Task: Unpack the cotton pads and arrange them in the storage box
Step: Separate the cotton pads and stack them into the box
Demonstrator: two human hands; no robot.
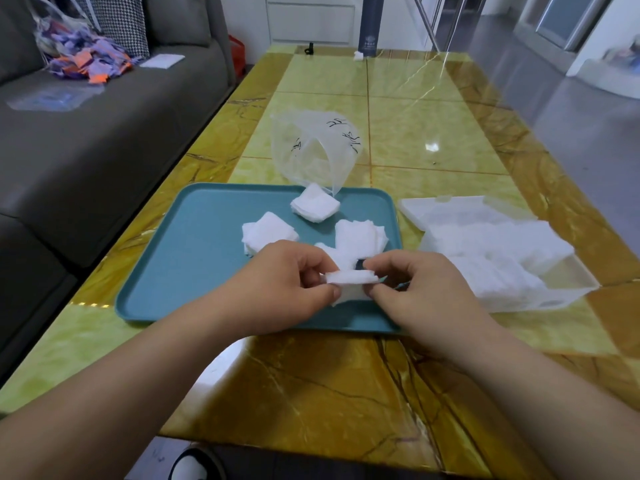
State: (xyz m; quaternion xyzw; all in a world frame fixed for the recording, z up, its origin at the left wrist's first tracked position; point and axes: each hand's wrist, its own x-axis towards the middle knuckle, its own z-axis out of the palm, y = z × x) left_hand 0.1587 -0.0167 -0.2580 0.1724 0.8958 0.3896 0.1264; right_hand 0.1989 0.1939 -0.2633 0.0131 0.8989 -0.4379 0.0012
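Note:
A small stack of white cotton pads (351,277) is held edge-on above the near part of the teal tray (194,258). My left hand (287,285) pinches its left end and my right hand (420,289) pinches its right end. Three more piles of pads lie on the tray: one at the back (314,204), one in the middle (266,233) and one to the right (360,239). The clear storage box (568,289) stands right of the tray, lid open, with rows of pads inside. An empty clear plastic bag (313,147) lies behind the tray.
The tray and box rest on a glossy yellow-brown marble table (329,386). A grey sofa (104,133) runs along the left with a bag of purple and orange scraps (86,60). A small white item (358,56) sits at the table's far end.

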